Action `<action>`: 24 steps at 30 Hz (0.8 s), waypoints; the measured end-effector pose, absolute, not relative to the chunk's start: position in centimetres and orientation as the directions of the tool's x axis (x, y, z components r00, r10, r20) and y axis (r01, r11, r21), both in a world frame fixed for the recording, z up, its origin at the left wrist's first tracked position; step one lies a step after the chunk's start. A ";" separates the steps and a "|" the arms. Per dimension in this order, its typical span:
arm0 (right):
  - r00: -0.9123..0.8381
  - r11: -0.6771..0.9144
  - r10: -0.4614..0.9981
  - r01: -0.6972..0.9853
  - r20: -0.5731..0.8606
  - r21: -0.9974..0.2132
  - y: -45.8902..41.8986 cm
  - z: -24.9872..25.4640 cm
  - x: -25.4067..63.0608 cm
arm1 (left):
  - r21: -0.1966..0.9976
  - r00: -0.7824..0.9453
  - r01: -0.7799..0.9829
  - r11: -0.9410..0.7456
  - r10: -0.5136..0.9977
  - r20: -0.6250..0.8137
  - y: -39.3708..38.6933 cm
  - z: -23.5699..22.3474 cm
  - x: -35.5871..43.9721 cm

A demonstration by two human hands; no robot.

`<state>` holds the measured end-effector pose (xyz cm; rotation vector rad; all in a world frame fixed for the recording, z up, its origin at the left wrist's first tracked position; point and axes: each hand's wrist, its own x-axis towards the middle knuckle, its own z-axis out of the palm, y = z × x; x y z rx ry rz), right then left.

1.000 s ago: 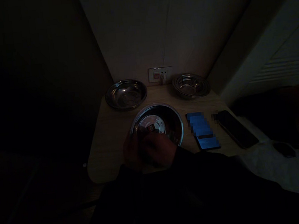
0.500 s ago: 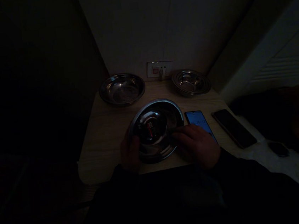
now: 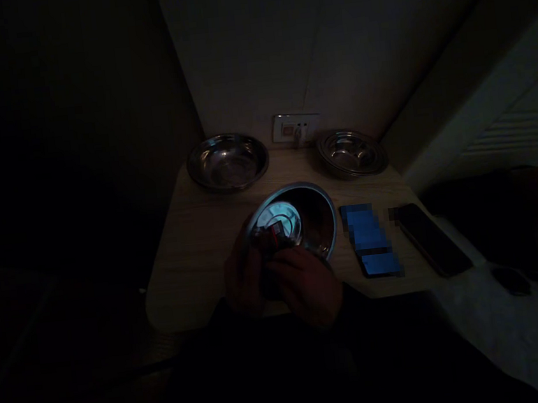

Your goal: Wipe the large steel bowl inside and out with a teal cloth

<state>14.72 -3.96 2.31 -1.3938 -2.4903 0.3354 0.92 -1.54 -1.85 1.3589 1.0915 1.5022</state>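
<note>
A shiny metal bowl [image 3: 317, 219] is tilted near the front edge of the small wooden table. My left hand [image 3: 245, 282] is closed around its left rim, thumb toward the inside. Over the near side of the bowl, my right hand [image 3: 309, 284] has its fingers bent and pressed together. Something dark shows under those fingers, too dim to make out. A small dark label with red [image 3: 276, 231] is visible inside the bowl, just beyond the right fingertips. The bowl's near rim is hidden behind both hands.
Another metal bowl [image 3: 228, 164] stands at the back left, and nested metal bowls [image 3: 351, 154] at the back right. A lit phone [image 3: 372, 242] and a dark phone [image 3: 433, 240] lie on the right. Behind is a wall socket [image 3: 296, 127]. The room is very dim.
My right hand moved from the near side out to the bowl's right rim, then back left beside my left hand. The bowl's tilt changed; my left hand kept to its left side.
</note>
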 end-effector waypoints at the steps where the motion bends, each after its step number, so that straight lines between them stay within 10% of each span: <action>1: -0.507 0.515 0.854 0.792 0.119 -0.328 -3.8 2.3 14.6 | 0.955 -0.079 -0.019 -0.297 0.952 0.294 -1.6 -1.8 0.9; 7: -0.553 0.553 0.833 0.832 -0.008 0.029 -2.8 3.3 17.8 | 0.941 -0.090 0.017 -0.339 0.936 0.339 -1.4 -0.9 1.1; 15: -0.498 0.509 0.856 0.762 0.139 -0.399 -3.1 2.5 13.8 | 0.976 -0.248 0.086 -0.200 0.945 0.215 -1.5 -1.7 1.0; 21: -0.583 0.583 0.812 0.812 0.025 -0.011 -2.9 3.4 17.8 | 0.918 -0.084 0.062 -0.392 0.915 0.396 -1.4 -0.9 1.1; 24: -0.528 0.532 0.847 0.844 0.066 -0.072 -3.3 2.8 17.3 | 0.901 -0.097 0.047 -0.432 0.896 0.434 -1.4 -1.2 1.6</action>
